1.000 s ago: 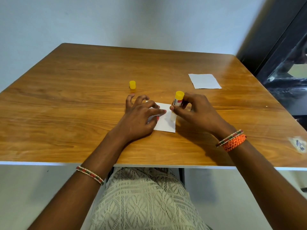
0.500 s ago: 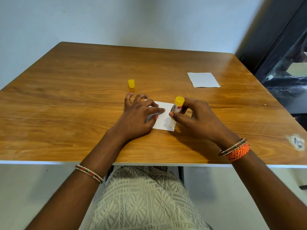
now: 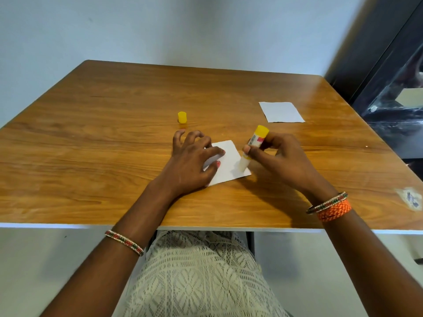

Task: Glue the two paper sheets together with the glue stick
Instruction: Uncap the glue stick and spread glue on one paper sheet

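I see my left hand (image 3: 192,160) pressing the near paper sheet (image 3: 229,164) flat on the counter (image 3: 91,156) while my right hand (image 3: 274,156) grips the glue stick (image 3: 253,145), tip on the sheet's right edge.

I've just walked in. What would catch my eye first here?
The right hand grips a yellow glue stick, tip down on a white paper sheet at mid-table, which the left hand pins flat. Its yellow cap stands behind; a second sheet lies far right.
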